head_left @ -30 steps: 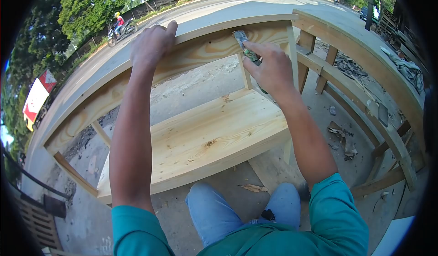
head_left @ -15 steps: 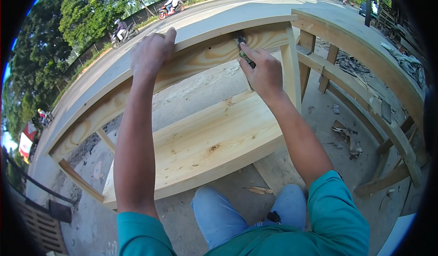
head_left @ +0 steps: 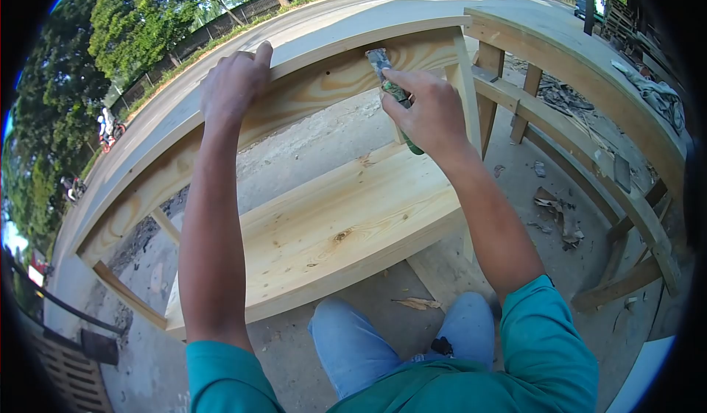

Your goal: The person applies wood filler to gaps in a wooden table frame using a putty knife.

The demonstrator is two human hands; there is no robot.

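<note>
My right hand (head_left: pixel 431 115) is closed around the green handle of a putty knife (head_left: pixel 379 61). Its smeared metal blade points up and away, lying over the grained front rail (head_left: pixel 317 87) just under the tabletop edge. My left hand (head_left: pixel 234 82) lies over the tabletop's front edge, thumb sticking up and fingers curled over the top, their tips hidden. Both belong to one piece, a pale wooden table (head_left: pixel 353 33) with a grey top surface and a knotty lower shelf (head_left: pixel 331 221). A small dark hole shows in the rail between my hands.
To the right stands another wooden frame (head_left: pixel 560 48), with a crumpled cloth (head_left: pixel 652 93) on it. Torn scraps (head_left: pixel 560 214) litter the concrete below. A dark metal grate (head_left: pixel 62 358) is at lower left. Beyond the table runs a road with motorbikes (head_left: pixel 110 127).
My right hand has tilted the putty knife, so more of blade and handle shows, the blade now slightly further left. My left hand keeps its place on the edge. Motorbikes have moved along the road.
</note>
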